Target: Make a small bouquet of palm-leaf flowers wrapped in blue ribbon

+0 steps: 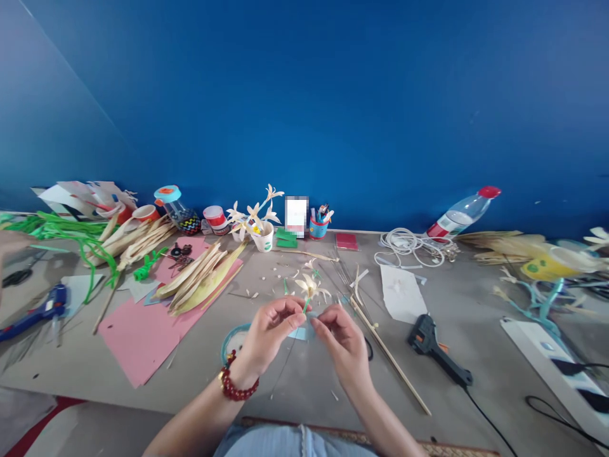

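No lettering or numerals are legible. Red-and-white label [448, 223] on the plastic bottle [469, 208] and green emblem [267, 244] on the white paper cup [259, 237]: both too small to read.

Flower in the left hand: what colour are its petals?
The petals are pale cream, in the head view.

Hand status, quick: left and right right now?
Left hand: closed, pinching the green stem of a pale flower.
Right hand: fingers curled near the stem; whether it holds anything can't be told.
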A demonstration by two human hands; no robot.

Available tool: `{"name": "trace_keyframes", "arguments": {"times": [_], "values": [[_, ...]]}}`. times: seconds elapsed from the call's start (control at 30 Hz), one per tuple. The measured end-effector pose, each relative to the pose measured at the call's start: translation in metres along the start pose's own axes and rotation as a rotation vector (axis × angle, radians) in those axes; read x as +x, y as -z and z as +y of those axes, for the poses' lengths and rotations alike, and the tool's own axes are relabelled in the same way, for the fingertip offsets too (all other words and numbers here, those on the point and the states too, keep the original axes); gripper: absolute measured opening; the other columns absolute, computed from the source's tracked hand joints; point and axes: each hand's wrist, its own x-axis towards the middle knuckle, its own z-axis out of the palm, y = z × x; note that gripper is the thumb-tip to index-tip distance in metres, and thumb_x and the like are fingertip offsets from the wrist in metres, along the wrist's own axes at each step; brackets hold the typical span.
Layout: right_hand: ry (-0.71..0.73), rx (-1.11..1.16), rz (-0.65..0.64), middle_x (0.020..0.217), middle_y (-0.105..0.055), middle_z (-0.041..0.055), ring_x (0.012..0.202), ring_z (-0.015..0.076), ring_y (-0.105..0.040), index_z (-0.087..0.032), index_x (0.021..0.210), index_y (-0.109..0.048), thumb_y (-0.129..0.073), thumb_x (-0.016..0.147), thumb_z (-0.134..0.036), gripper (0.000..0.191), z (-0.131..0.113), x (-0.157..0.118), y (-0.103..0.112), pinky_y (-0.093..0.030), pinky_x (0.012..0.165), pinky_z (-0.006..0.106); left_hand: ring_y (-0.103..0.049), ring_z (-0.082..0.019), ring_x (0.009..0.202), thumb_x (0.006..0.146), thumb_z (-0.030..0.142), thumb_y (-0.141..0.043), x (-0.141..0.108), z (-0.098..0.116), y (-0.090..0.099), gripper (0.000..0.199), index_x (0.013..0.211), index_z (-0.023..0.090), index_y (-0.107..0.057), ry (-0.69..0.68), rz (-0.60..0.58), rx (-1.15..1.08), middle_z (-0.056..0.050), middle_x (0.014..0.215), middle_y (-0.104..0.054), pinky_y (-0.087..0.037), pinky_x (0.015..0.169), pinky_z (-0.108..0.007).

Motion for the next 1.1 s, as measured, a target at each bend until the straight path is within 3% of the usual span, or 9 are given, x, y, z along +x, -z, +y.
{"name": "trace_keyframes", "arguments": {"times": [0.13,0.3,0.4,0.5,0.57,0.67,0.8,0.97,1.1], "values": [[-0.1,0.094,0.013,0.065,-0.056,-0.0011,0.061,0.0132,-0.048,-0.018,0.075,-0.062,-0.069,0.087,-0.037,0.024,-0.003,0.0,-0.005,-0.04,0.058,0.024,-0.052,-0.013,0.075,0.085,0.033,-0.068,0.003,-0.001,-0.006,0.019,0.078,0.016,-0.065,-0.033,0.012,0.072,-0.002,0.088,-0.063,-0.041,0.068,-0.023],[-0.086,0.102,-0.02,0.068,-0.061,0.001,0.065,0.0147,-0.054,-0.018,0.077,-0.064,-0.068,0.088,-0.037,0.023,-0.01,-0.002,-0.008,-0.045,0.061,0.025,-0.054,-0.015,0.076,0.087,0.033,-0.066,0.004,0.006,-0.005,0.018,0.082,0.016,-0.066,-0.114,0.025,0.205,-0.003,0.085,-0.063,-0.042,0.069,-0.025],[-0.055,0.008,-0.021,0.077,-0.066,0.0036,0.069,0.0169,-0.059,-0.019,0.088,-0.067,-0.064,0.091,-0.037,0.019,-0.006,-0.002,0.005,-0.048,0.062,0.026,-0.053,-0.013,0.072,0.086,0.034,-0.067,0.003,0.012,0.001,0.018,0.082,0.016,-0.066,-0.101,0.019,0.212,-0.003,0.084,-0.062,-0.042,0.067,-0.024],[0.048,-0.242,0.068,0.084,-0.068,0.0055,0.072,0.0185,-0.062,-0.02,0.098,-0.067,-0.061,0.092,-0.037,0.019,0.008,-0.001,0.047,-0.051,0.065,0.029,-0.05,-0.012,0.071,0.087,0.034,-0.067,0.001,0.02,0.01,0.018,0.08,0.017,-0.064,-0.074,-0.013,0.18,-0.001,0.081,-0.059,-0.04,0.065,-0.023],[0.107,-0.507,0.149,0.095,-0.068,0.0088,0.074,0.0201,-0.063,-0.02,0.099,-0.067,-0.06,0.09,-0.04,0.023,0.021,-0.004,0.092,-0.053,0.065,0.031,-0.049,-0.012,0.073,0.087,0.034,-0.066,0.0,0.024,0.015,0.02,0.077,0.017,-0.063,-0.056,-0.038,0.165,-0.001,0.079,-0.057,-0.039,0.067,-0.023],[0.029,-0.922,0.323,0.11,-0.065,0.0149,0.083,0.0267,-0.066,-0.021,0.113,-0.063,-0.056,0.088,-0.05,0.038,0.042,-0.018,0.167,-0.051,0.055,0.032,-0.05,-0.013,0.075,0.086,0.034,-0.068,-0.001,0.025,0.015,0.021,0.075,0.017,-0.062,-0.019,-0.068,0.155,-0.001,0.079,-0.057,-0.04,0.068,-0.023],[0.016,-1.26,0.201,0.124,-0.062,0.0189,0.101,0.0353,-0.066,-0.019,0.121,-0.058,-0.05,0.085,-0.057,0.053,0.07,-0.036,0.238,-0.053,0.084,0.05,-0.051,-0.014,0.077,0.086,0.034,-0.068,-0.002,0.017,0.006,0.02,0.076,0.017,-0.062,0.039,-0.123,0.15,-0.002,0.084,-0.059,-0.039,0.069,-0.024],[0.077,-1.232,-0.085,0.119,-0.068,0.0158,0.108,0.0339,-0.066,-0.019,0.11,-0.063,-0.05,0.088,-0.053,0.042,0.087,-0.033,0.264,-0.051,0.096,0.05,-0.05,-0.014,0.076,0.083,0.036,-0.07,-0.002,0.01,-0.003,0.022,0.076,0.016,-0.062,0.082,-0.147,0.106,-0.002,0.081,-0.059,-0.04,0.07,-0.025],[0.112,-1.172,-0.063,0.118,-0.068,0.0153,0.106,0.0323,-0.068,-0.02,0.106,-0.065,-0.052,0.088,-0.052,0.039,0.083,-0.029,0.262,-0.054,0.093,0.047,-0.051,-0.014,0.076,0.081,0.035,-0.072,-0.002,0.009,-0.004,0.022,0.075,0.016,-0.063,0.085,-0.093,0.069,-0.003,0.085,-0.061,-0.04,0.068,-0.024]]}}
